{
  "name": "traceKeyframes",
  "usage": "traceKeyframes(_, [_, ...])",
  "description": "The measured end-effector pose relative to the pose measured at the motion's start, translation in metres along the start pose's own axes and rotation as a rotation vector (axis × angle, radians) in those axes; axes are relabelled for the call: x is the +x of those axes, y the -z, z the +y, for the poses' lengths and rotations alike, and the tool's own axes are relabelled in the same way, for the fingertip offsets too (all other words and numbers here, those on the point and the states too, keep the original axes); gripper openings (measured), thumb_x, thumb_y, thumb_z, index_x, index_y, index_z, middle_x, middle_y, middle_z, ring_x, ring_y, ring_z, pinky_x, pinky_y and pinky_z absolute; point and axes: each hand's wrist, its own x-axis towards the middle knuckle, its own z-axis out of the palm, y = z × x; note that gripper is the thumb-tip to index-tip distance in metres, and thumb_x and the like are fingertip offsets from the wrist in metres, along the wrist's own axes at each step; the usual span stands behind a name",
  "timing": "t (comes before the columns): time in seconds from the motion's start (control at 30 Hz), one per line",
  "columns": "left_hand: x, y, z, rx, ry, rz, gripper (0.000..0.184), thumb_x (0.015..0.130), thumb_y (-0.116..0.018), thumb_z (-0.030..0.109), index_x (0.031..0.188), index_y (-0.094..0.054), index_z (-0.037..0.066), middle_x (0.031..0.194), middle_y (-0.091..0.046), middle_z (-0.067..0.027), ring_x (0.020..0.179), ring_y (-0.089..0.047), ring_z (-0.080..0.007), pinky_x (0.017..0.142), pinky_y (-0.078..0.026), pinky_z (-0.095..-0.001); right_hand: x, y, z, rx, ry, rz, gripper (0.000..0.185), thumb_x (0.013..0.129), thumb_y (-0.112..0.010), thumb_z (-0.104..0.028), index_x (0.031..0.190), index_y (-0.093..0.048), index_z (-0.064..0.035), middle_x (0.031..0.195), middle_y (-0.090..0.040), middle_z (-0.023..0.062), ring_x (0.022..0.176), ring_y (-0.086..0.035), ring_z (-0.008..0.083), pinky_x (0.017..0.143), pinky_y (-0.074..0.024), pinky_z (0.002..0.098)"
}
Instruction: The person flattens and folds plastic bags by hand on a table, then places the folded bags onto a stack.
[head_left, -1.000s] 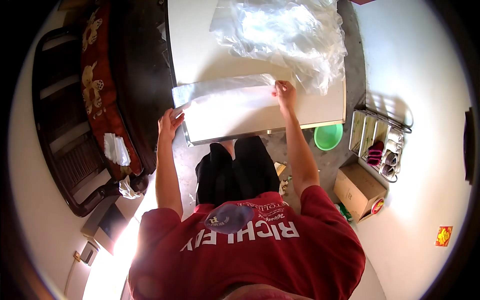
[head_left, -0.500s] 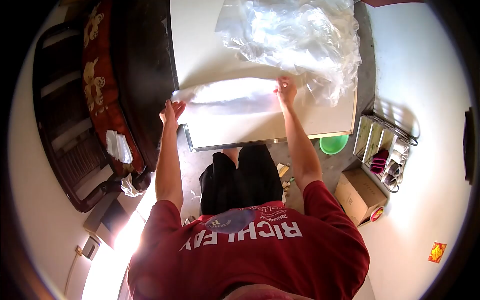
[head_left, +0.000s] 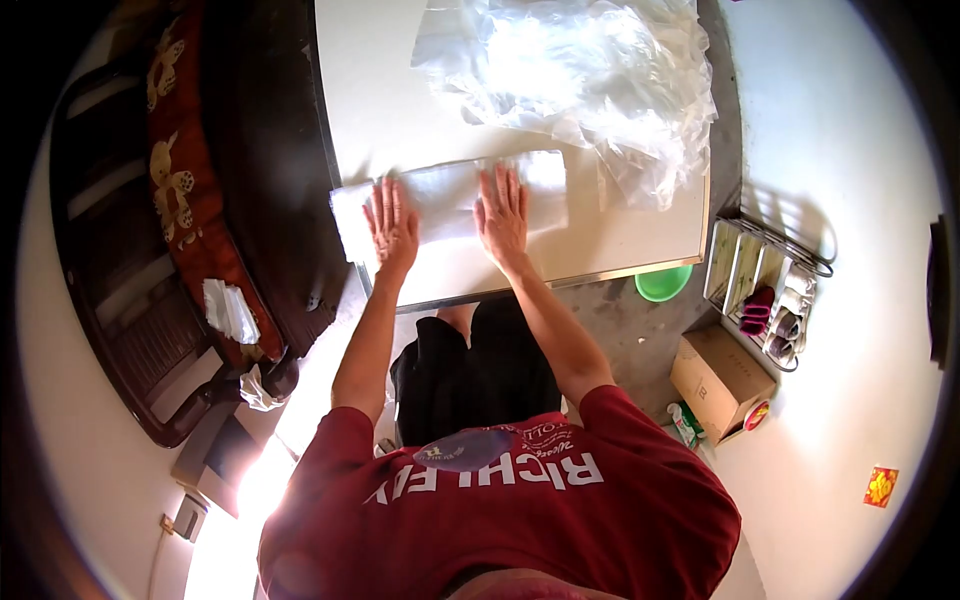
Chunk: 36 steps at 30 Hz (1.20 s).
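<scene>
A folded clear plastic bag or sheet [head_left: 445, 200] lies as a long flat strip near the front edge of the white table [head_left: 600, 240]. My left hand [head_left: 392, 225] rests flat on its left part, fingers stretched out. On the middle-right part lies my right hand [head_left: 502, 212], also flat with fingers extended. The strip's left end reaches the table's left edge. Behind it, a large heap of crumpled clear plastic [head_left: 580, 80] covers the back right of the table.
A dark wooden bench [head_left: 120, 320] with a red patterned cover stands at the left. To the right are a green basin [head_left: 663, 283] below the table edge, a shoe rack [head_left: 765, 290] and a cardboard box [head_left: 718, 385]. White crumpled pieces [head_left: 230, 310] lie on the bench.
Both hands have left the strip's ends and moved inward onto its top, now pressing flat. The plastic strip lies flatter on the table. The view has shifted slightly.
</scene>
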Motion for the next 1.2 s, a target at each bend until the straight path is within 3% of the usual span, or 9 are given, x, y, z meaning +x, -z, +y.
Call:
traceKeyframes(0.07, [-0.007, 0.003, -0.021, -0.015, -0.027, 0.072, 0.056, 0.091, -0.042, 0.024, 0.139, -0.02, 0.003, 0.145, -0.017, -0.0151, 0.135, -0.013, -0.0334, 0.107, -0.007, -0.0537, -0.004, 0.003, 0.008, -0.017, 0.0, -0.058, 0.052, 0.091, -0.043, -0.026, 0.139, -0.026, -0.0142, 0.146, -0.017, 0.0122, 0.135, -0.013, 0.0314, 0.108, -0.0103, 0.0483])
traceKeyframes(0.2, [-0.029, 0.038, -0.031, 0.024, 0.197, 0.211, 0.055, 0.091, -0.042, 0.025, 0.138, -0.022, 0.002, 0.145, -0.018, -0.0184, 0.134, -0.016, -0.0355, 0.106, -0.012, -0.0545, -0.005, 0.002, 0.007, -0.026, 0.0, -0.033, 0.053, 0.09, -0.044, -0.026, 0.139, -0.027, -0.0133, 0.146, -0.018, 0.013, 0.135, -0.014, 0.0321, 0.108, -0.0094, 0.0499])
traceKeyframes(0.33, [-0.043, 0.043, -0.022, 0.054, 0.07, 0.081, 0.06, 0.088, -0.048, 0.021, 0.136, -0.022, -0.003, 0.145, -0.017, -0.0175, 0.135, -0.012, -0.0336, 0.107, -0.008, -0.0521, -0.005, 0.0, 0.001, -0.051, -0.015, 0.043, 0.055, 0.088, -0.049, -0.025, 0.137, -0.03, -0.0115, 0.145, -0.021, 0.0124, 0.134, -0.019, 0.0309, 0.107, -0.0121, 0.0497])
traceKeyframes(0.53, [-0.015, 0.009, 0.035, -0.063, -0.042, -0.058, 0.056, 0.089, -0.044, 0.018, 0.139, -0.022, 0.003, 0.147, -0.015, -0.0118, 0.136, -0.009, -0.0323, 0.108, -0.006, -0.0521, -0.009, -0.001, -0.028, 0.013, 0.055, 0.008, 0.06, 0.086, -0.052, -0.022, 0.138, -0.026, -0.0102, 0.145, -0.02, 0.0122, 0.134, -0.015, 0.0342, 0.106, -0.0138, 0.0516])
traceKeyframes(0.7, [-0.004, -0.013, -0.005, 0.042, 0.022, 0.077, 0.056, 0.09, -0.043, 0.034, 0.14, -0.026, 0.015, 0.146, -0.018, -0.0098, 0.135, -0.015, -0.0301, 0.107, -0.007, -0.052, -0.014, -0.007, 0.004, -0.1, -0.013, -0.035, 0.054, 0.091, -0.041, -0.03, 0.139, -0.026, -0.0099, 0.145, -0.021, 0.0092, 0.134, -0.019, 0.0276, 0.109, -0.0105, 0.0451])
traceKeyframes(0.93, [-0.008, 0.015, -0.036, 0.163, -0.01, 0.015, 0.054, 0.092, -0.037, 0.033, 0.139, -0.025, 0.009, 0.146, -0.018, -0.0117, 0.135, -0.014, -0.0307, 0.107, -0.01, -0.051, -0.024, 0.037, 0.055, -0.153, -0.123, 0.058, 0.053, 0.091, -0.038, -0.028, 0.138, -0.026, -0.0072, 0.145, -0.023, 0.0086, 0.134, -0.019, 0.0225, 0.108, -0.0136, 0.0442])
traceKeyframes(0.97, [-0.008, 0.012, -0.03, 0.157, 0.026, 0.065, 0.056, 0.092, -0.037, 0.033, 0.14, -0.022, 0.007, 0.147, -0.015, -0.0118, 0.136, -0.011, -0.031, 0.107, -0.007, -0.0518, -0.025, 0.041, 0.055, -0.136, -0.125, 0.107, 0.055, 0.086, -0.05, -0.018, 0.136, -0.029, -0.0059, 0.142, -0.027, 0.0105, 0.131, -0.024, 0.0291, 0.105, -0.0205, 0.0454])
traceKeyframes(1.1, [-0.006, 0.002, 0.018, 0.038, -0.022, 0.003, 0.059, 0.093, -0.035, 0.031, 0.142, -0.011, 0.008, 0.148, -0.005, -0.0113, 0.136, -0.001, -0.0322, 0.107, 0.002, -0.0537, -0.033, 0.044, 0.049, -0.155, -0.12, 0.247, 0.058, 0.083, -0.055, -0.019, 0.134, -0.031, -0.0043, 0.137, -0.033, 0.0146, 0.124, -0.032, 0.0331, 0.101, -0.0251, 0.0463])
traceKeyframes(1.2, [-0.008, 0.005, 0.059, -0.09, -0.121, -0.067, 0.059, 0.092, -0.039, 0.025, 0.142, -0.013, 0.01, 0.148, -0.007, -0.0118, 0.136, -0.004, -0.0337, 0.107, -0.002, -0.0542, -0.039, 0.032, 0.06, -0.118, -0.41, 0.378, 0.06, 0.079, -0.062, -0.024, 0.129, -0.035, -0.003, 0.126, -0.042, 0.0174, 0.115, -0.039, 0.0348, 0.095, -0.0305, 0.0465])
